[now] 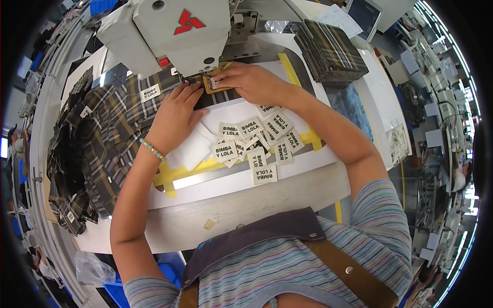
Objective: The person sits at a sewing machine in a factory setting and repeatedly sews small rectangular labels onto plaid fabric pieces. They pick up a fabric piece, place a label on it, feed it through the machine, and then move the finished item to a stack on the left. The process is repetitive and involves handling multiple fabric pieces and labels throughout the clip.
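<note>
My left hand (177, 115) lies with fingers stretched forward on dark plaid fabric (154, 105), its thumb spread apart. The fingertips are beside the sewing machine's (182, 38) needle area. Just right of them, a small brown-yellow frame (223, 90) sits under the machine head. My right hand (257, 86) reaches in from the right, its fingers closed on a small white label (216, 81) inside that frame. Part of the label is hidden under the fingers. Nearer to me, several loose white printed labels (251, 127) lie in a heap on the white work surface.
Plaid pieces (110, 159) with labels on them spread over the table's left side. A thick stack of folded plaid pieces (334, 51) stands at the back right. Yellow tape (200, 173) edges the work surface. A blue bin (167, 272) is below the table edge.
</note>
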Demonstrator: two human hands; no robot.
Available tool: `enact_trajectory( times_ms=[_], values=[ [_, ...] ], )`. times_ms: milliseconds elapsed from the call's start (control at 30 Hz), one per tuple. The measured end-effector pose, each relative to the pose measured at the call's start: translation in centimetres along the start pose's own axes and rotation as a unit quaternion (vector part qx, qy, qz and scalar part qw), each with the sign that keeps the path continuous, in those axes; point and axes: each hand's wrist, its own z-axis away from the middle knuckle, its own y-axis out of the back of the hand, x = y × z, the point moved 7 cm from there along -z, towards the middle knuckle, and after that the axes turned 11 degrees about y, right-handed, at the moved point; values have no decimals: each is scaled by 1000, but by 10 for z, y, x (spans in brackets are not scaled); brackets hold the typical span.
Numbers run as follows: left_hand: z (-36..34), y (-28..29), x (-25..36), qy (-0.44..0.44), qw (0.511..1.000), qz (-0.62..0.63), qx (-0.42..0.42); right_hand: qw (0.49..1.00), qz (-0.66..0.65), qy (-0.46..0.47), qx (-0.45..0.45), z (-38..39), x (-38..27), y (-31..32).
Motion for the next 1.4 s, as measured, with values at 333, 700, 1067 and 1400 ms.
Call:
enact_trajectory(
  times_ms=[333, 700, 1067, 1400],
  values=[
    [-7, 6, 0, -4, 1000, 10, -12, 1000, -5, -6, 7, 0, 0, 0],
    [-9, 8, 3, -2, 999, 24, -23, 999, 38, 0, -7, -1, 0, -1],
    [-12, 0, -10, 7, 1000, 22, -10, 999, 39, -18, -5, -9, 11, -2],
    [-4, 5, -33, 33, 999, 34, 24, 998, -6, -60, -18, -10, 15, 7]
  ],
)
